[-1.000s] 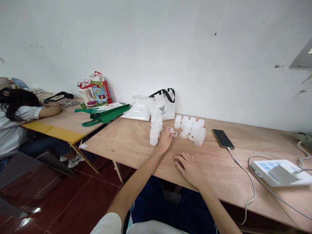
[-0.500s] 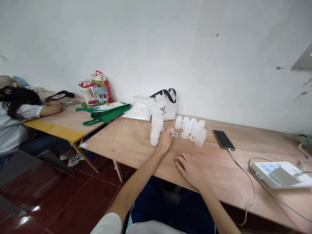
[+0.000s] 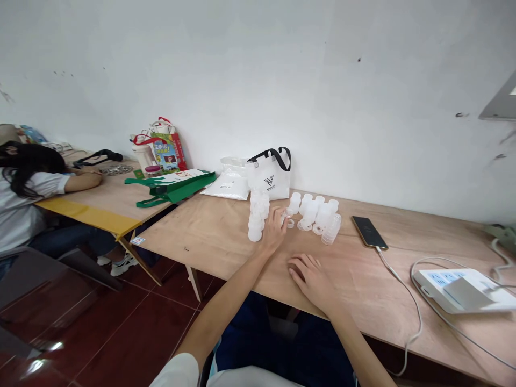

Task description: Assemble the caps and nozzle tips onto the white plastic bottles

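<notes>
My left hand (image 3: 276, 232) reaches over the middle of the table, its fingers bent and closed around the edge of a small clear plastic lid (image 3: 287, 213). Another round lid (image 3: 291, 223) lies on the wood just beside the fingertips. Left of this hand stand several frosted white plastic bottles (image 3: 255, 228) in a close row. More white bottles (image 3: 308, 207) are grouped to the right, with loose lids and a leaning stack of clear lids (image 3: 331, 230) in front. My right hand (image 3: 311, 278) rests on the tabletop near its front edge, fingers loosely spread, holding nothing.
Behind the bottles are a white bag with black handles (image 3: 278, 180) and a white plastic packet (image 3: 228, 185). A phone (image 3: 370, 232) on a cable and a white box (image 3: 463, 290) lie right. A green bag (image 3: 177, 185) and a person (image 3: 32, 193) are at the left table.
My left hand has shifted slightly, its fingers drawing in and lifting at the small clear lid. The right hand stays resting on the table.
</notes>
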Demonstrator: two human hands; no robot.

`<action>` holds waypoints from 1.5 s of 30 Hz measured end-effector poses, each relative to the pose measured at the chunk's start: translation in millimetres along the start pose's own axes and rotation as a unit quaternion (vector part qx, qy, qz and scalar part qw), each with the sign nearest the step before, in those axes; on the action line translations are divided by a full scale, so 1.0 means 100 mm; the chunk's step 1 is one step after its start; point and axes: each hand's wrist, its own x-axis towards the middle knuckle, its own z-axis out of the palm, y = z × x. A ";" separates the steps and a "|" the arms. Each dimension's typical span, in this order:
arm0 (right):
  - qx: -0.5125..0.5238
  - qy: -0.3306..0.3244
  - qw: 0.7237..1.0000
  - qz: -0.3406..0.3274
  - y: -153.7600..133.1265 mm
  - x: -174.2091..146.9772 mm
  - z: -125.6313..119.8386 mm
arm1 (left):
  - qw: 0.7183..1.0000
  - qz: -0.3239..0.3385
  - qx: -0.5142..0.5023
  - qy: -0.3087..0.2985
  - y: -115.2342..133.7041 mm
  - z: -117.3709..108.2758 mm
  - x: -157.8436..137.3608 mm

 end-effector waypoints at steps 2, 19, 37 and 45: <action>0.000 -0.003 1.000 -0.001 -0.01 0.00 -0.01 | 0.999 0.018 -0.026 0.024 0.14 -0.07 -0.03; 0.013 -0.001 1.000 0.008 0.01 -0.01 0.02 | 0.949 -0.123 -0.037 -0.288 0.30 -0.55 -0.68; -0.004 -0.009 1.000 -0.001 0.02 -0.02 0.01 | 0.954 -0.122 -0.086 -0.261 0.22 -0.50 -0.67; 0.003 -0.011 1.000 -0.001 0.02 -0.01 0.02 | 0.950 -0.135 -0.113 -0.257 0.30 -0.54 -0.65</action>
